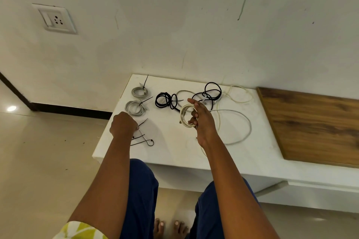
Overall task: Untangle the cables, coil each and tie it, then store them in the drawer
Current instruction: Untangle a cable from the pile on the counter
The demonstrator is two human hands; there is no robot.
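Holding cream coil (186, 116), right hand (202, 120) curled | left hand (123, 125) fingers hidden over ties (142, 138); grip unclear

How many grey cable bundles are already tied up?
2: one grey coil at the white ledge's far left corner, another grey coil just nearer, beside the left hand.

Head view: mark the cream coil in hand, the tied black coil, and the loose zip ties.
cream coil (184, 115): head view, left side of loop, held by right hand.
tied black coil (162, 100): head view, bundle's middle.
loose zip ties (144, 139): head view, crossing straps.
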